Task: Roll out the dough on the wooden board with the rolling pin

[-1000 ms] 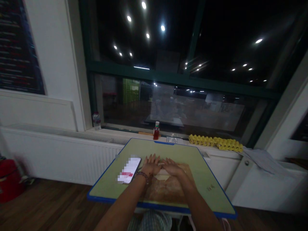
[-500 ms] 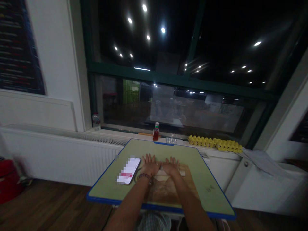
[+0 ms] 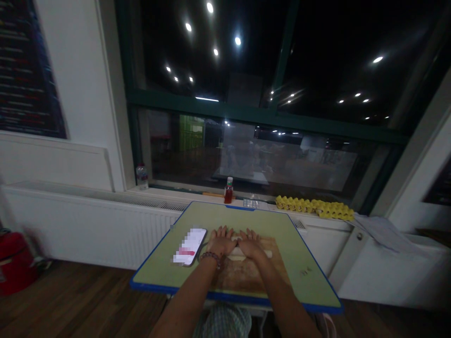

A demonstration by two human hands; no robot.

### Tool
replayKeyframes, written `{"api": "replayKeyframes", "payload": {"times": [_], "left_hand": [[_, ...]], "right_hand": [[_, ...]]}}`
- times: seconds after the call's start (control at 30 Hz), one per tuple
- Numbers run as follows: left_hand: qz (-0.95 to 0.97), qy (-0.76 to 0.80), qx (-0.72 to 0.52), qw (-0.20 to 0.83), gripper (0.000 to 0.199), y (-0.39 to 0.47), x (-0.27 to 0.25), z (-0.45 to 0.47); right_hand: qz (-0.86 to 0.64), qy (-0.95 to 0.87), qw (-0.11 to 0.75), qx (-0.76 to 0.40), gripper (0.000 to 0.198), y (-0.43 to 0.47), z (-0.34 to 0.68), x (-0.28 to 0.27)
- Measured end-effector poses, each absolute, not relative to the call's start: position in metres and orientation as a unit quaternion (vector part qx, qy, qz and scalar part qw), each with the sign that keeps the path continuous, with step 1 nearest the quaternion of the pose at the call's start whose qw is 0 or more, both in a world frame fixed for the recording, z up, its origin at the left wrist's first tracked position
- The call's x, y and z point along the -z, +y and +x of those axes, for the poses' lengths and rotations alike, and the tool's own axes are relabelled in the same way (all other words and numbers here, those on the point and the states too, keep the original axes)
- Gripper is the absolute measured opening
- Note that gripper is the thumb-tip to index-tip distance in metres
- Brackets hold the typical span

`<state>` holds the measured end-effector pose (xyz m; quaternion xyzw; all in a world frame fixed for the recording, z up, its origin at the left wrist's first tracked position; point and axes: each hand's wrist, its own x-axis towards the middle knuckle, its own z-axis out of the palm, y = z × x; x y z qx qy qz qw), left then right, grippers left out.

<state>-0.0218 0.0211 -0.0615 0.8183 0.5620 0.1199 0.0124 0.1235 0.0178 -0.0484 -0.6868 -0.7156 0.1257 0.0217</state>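
Observation:
My left hand (image 3: 221, 243) lies flat with fingers stretched toward the window, a beaded bracelet on its wrist. Beside it, my right hand (image 3: 249, 245) is also flat, the thumbs close together. Both palms rest over a pale rolling pin (image 3: 267, 254), whose right end sticks out past my right hand. A pale, flat piece of what looks like dough (image 3: 237, 257) shows just below the pin, partly covered by my hands. Under it all is a brown wooden board (image 3: 243, 278), floury in places.
A phone (image 3: 190, 248) with a lit screen lies left of the board on the green, blue-edged table (image 3: 310, 286). On the windowsill stand a red-filled bottle (image 3: 228, 191), yellow egg trays (image 3: 313, 208) and a clear bottle (image 3: 142, 177). A radiator (image 3: 88, 225) runs along the wall.
Both hands have shifted slightly toward me on the board, and my left hand a little to the right. They stay flat over the rolling pin. The camera view has moved slightly.

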Motion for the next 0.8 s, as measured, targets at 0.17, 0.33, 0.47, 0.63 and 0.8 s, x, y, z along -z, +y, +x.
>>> {"api": "replayKeyframes", "payload": {"times": [0.17, 0.33, 0.47, 0.63, 0.8], "left_hand": [[0.792, 0.603, -0.076, 0.057, 0.06, 0.019, 0.05, -0.015], [0.809, 0.582, -0.058, 0.053, 0.06, 0.016, 0.049, -0.016], [0.831, 0.552, -0.05, 0.053, 0.058, 0.011, 0.051, -0.02], [0.837, 0.542, -0.048, 0.056, 0.06, 0.004, 0.051, -0.022], [0.835, 0.546, -0.057, 0.032, 0.057, -0.004, 0.051, -0.023]], "right_hand": [[-0.687, -0.716, 0.092, -0.082, 0.055, 0.008, 0.122, 0.054], [-0.696, -0.706, 0.112, -0.061, 0.056, -0.007, 0.122, 0.058], [-0.681, -0.718, 0.139, -0.024, 0.053, -0.017, 0.123, 0.06], [-0.66, -0.739, 0.138, 0.017, 0.052, -0.026, 0.122, 0.063], [-0.664, -0.73, 0.156, 0.025, 0.05, -0.034, 0.12, 0.061]]}}
